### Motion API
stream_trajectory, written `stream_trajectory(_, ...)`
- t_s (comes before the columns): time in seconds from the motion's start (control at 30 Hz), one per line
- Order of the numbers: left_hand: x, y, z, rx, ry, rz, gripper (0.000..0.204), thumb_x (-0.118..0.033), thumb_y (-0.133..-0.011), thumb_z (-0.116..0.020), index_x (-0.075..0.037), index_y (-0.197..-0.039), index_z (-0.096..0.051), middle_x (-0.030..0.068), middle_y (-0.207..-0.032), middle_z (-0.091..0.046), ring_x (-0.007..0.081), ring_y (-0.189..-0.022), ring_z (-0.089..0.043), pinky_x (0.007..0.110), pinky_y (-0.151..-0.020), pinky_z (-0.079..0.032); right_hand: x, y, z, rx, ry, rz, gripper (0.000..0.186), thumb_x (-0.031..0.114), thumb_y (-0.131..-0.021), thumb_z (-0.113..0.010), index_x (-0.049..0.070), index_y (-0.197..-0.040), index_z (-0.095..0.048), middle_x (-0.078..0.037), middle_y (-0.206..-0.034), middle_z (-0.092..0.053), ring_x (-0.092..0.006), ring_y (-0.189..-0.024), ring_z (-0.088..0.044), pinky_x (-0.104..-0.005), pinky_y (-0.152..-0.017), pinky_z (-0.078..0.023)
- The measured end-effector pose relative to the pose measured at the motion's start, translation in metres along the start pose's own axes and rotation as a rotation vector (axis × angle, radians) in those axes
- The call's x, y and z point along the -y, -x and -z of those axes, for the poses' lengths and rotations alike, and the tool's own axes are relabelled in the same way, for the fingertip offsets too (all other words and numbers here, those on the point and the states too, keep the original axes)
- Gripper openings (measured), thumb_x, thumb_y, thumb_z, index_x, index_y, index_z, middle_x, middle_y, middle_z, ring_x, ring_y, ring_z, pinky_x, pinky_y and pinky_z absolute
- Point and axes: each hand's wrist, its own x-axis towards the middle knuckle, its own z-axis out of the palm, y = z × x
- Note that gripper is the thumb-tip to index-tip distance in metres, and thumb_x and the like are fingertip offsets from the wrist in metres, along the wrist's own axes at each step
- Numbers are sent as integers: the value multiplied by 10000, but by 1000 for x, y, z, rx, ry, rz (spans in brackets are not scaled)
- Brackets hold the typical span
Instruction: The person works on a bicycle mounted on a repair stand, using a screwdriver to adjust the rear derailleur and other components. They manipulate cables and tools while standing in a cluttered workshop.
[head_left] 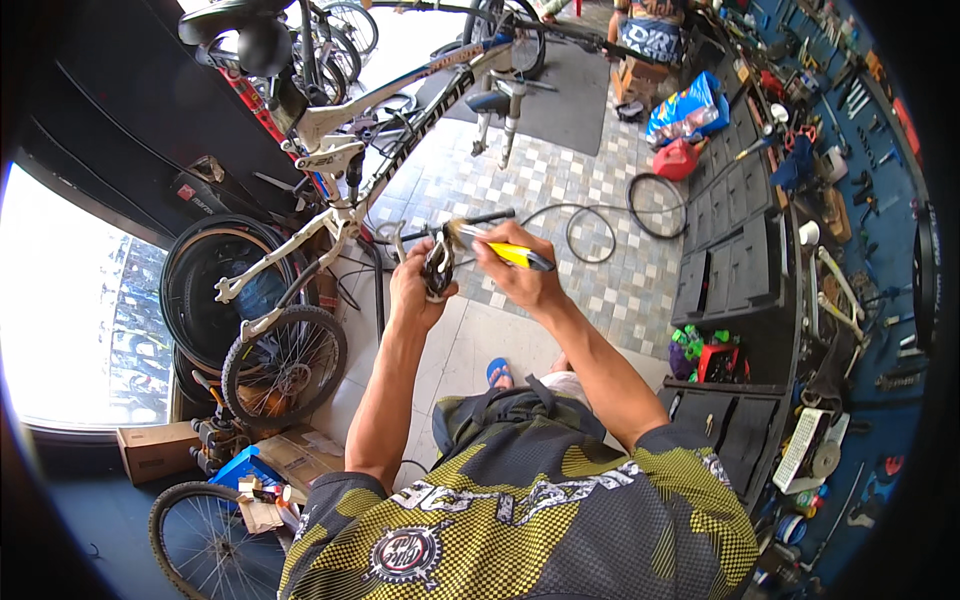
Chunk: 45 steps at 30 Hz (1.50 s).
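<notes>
My left hand point(413, 290) is closed around a black and silver bicycle part point(438, 265) that looks like a rear derailleur. From the right, my right hand point(528, 268) grips a paintbrush point(518, 255) with a yellow, black-ended handle. Its tan bristles touch or nearly touch the part; I cannot tell which. Just beyond my hands, a pale bicycle frame point(345, 215) without its wheels hangs at the left. A black bar or tube lies behind the part, partly hidden by it.
Wheels and tyres point(285, 365) lean at the left, near cardboard boxes point(158, 450). A black hose point(590, 235) loops over the tiled floor. Dark drawers point(735, 260) line the right, with a red fuel can point(675, 160) and a tool wall point(870, 200). Another person point(648, 30) is at the far end.
</notes>
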Motion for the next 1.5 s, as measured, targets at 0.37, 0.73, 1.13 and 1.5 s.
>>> stream_trajectory(0.37,-10,10,-13,31,138,-147,231,-122,-1045,-348,-120,-1161,-548,59,-899,-679,152,-679,-600,318,-489,-400,-13,32,-10,87,183,86,161,18,-880,-758,55,-1014,-676,-173,-931,-719,-357,-850,-727,-390,-724,-583)
stream_trajectory(0.73,0,12,-14,-98,175,-87,215,-134,-1034,-381,-124,-1148,-563,40,-903,-651,148,-712,-596,328,-485,-425,-16,8,-8,-14,182,243,156,31,-900,-745,62,-1051,-721,-153,-1034,-752,-344,-960,-741,-398,-819,-598)
stream_trajectory(1.13,-10,21,-26,-113,37,-170,246,-132,-1017,-385,-131,-1196,-554,37,-1018,-670,160,-838,-661,417,-596,-584,23,6,30,14,-88,-197,332,201,-981,-715,47,-1271,-661,-108,-963,-766,-118,-830,-725,-287,-740,-576)
stream_trajectory(1.5,9,20,-35,-95,-128,-528,241,-85,-992,-515,-36,-1228,-529,74,-956,-612,152,-830,-646,282,-691,-545,43,7,2,152,103,149,214,65,-909,-736,15,-1111,-689,-187,-1017,-741,-338,-848,-742,-381,-748,-590)
